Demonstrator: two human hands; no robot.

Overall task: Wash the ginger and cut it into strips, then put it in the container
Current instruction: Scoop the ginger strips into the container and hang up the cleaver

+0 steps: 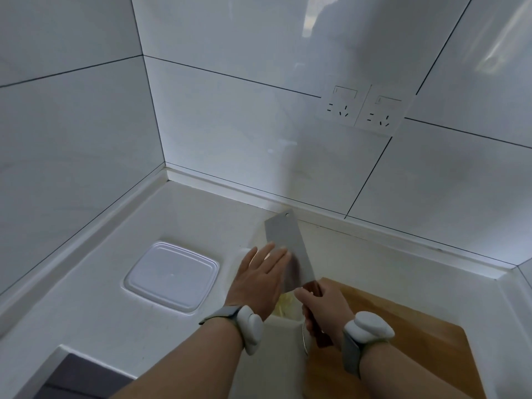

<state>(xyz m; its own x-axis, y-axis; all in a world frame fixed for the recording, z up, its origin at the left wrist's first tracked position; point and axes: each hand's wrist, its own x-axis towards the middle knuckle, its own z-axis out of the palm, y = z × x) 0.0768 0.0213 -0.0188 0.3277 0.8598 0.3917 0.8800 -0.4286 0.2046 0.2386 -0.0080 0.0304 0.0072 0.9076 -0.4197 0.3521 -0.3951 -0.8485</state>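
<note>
Two forearms, each wearing a white wrist device [251,326] on a grey strap, are reaching in from the bottom edge over a white countertop [121,318]. No brand, label or legible writing is showing on any item. The right hand [324,308] is curling its fingers around the dark handle of a cleaver [289,249], whose broad grey blade is running away from the camera toward the tiled wall, tip end up and slightly left, with a small hole near its far corner. The left hand [260,279] is lying flat with fingers straight, pressing on the left face of the blade and gripping nothing. Pale yellow ginger strips [285,305] are showing just between the two wrists, below the blade, apparently inside a clear container [288,326] whose rim is only partly visible. To the left, a translucent lid [172,276] is lying flat. A wooden cutting board [403,335] is sitting at right, under the right wrist. Two wall sockets [362,109] are sitting side by side on the tiles.
</note>
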